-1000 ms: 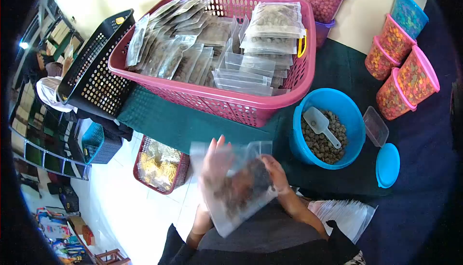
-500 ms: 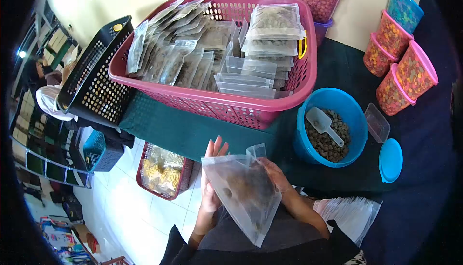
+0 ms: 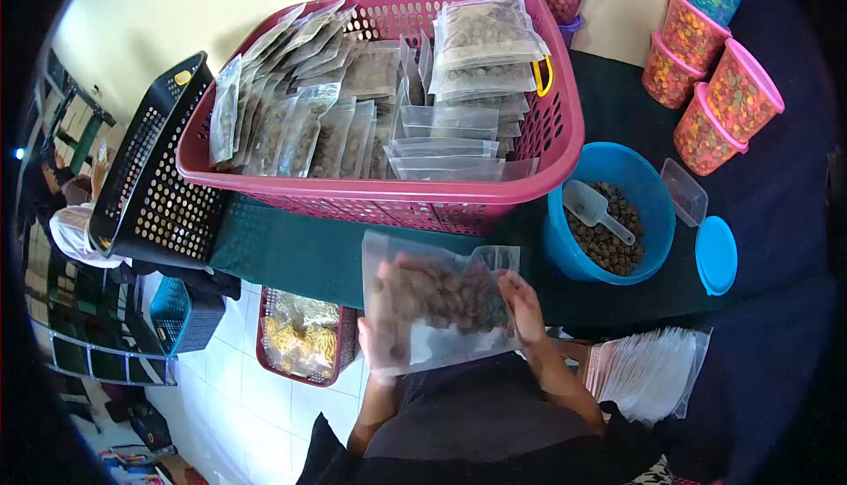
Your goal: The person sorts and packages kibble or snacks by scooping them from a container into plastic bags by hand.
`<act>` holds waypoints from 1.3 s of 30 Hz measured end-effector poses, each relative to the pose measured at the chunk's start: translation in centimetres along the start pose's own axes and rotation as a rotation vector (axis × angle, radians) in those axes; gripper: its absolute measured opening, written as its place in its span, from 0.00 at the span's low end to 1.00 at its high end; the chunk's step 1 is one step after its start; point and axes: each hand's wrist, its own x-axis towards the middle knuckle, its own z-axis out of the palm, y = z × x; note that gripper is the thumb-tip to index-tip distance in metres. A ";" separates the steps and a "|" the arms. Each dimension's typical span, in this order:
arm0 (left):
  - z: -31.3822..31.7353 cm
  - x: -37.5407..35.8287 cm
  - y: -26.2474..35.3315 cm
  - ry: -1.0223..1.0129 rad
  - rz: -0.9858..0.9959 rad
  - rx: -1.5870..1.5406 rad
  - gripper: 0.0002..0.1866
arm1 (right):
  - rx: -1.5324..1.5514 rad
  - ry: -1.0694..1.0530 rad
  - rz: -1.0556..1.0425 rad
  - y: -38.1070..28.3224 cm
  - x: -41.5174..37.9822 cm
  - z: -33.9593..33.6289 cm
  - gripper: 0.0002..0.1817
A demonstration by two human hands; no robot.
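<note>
A clear plastic bag (image 3: 445, 295) with brown pieces inside is held level between both hands, in front of my body. My left hand (image 3: 378, 353) supports its left end, with most of the fingers behind the see-through plastic. At the right end, my right hand (image 3: 525, 310) grips the bag's edge with bent fingers. Just beyond the bag stands a maroon basket (image 3: 379, 189) filled with rows of similar packed bags (image 3: 490, 44). To the right, a blue bucket (image 3: 657, 229) holds brown pieces (image 3: 613, 251) and a clear scoop (image 3: 595, 211).
Tubs of coloured pieces (image 3: 741, 92) stand at the upper right. Near the bucket lie a clear container (image 3: 685, 192) and a blue lid (image 3: 716, 255). Flat empty bags (image 3: 648, 370) are at the lower right. Black baskets (image 3: 168, 167) and another person (image 3: 75, 229) are at left.
The bag has turned from hanging with a corner down to lying level, and has risen slightly. My left hand has moved behind its left end. The view has shifted a little.
</note>
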 end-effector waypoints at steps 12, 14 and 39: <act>-4.3 1.9 -2.2 -0.041 -0.566 -0.719 0.37 | -0.411 0.096 -0.498 -6.7 -4.0 2.4 0.09; -3.6 2.0 -2.6 -0.060 -0.577 -0.730 0.37 | -0.445 -0.038 -0.276 -8.7 -5.8 2.9 0.09; -4.3 -0.1 -8.2 0.100 -0.570 -0.253 0.31 | -1.231 -0.298 -0.526 -15.3 -5.3 4.8 0.10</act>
